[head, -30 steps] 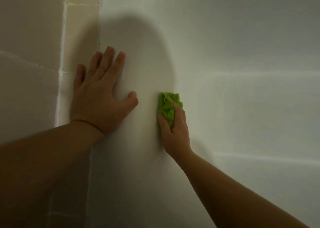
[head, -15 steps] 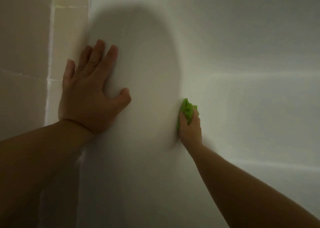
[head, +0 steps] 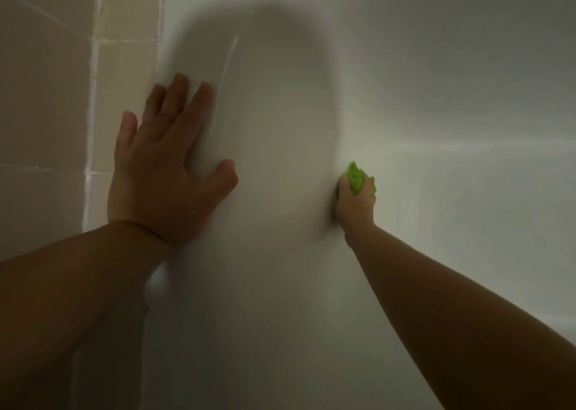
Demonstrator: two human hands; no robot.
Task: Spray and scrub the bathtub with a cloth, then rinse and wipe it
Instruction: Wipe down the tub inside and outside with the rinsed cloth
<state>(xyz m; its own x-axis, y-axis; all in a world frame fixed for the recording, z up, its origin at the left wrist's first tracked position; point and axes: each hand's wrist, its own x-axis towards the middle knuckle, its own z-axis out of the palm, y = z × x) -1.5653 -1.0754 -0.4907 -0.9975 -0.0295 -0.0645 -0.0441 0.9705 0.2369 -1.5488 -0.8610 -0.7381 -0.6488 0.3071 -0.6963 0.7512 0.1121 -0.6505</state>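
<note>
The white bathtub fills most of the view, dim and shadowed. My left hand lies flat with straight, spread fingers on the tub's rim near the tiles. My right hand grips a bunched green cloth and presses it against the tub's inner surface, further down and to the right. Only the cloth's top shows above my fingers.
Beige wall tiles with pale grout lines run along the left, meeting the tub's edge. A dark shadow of my head and body falls over the tub's middle. Both forearms reach in from the bottom corners.
My right hand has slid the green cloth to the right and slightly down across the tub. My left hand has stayed flat on the rim.
</note>
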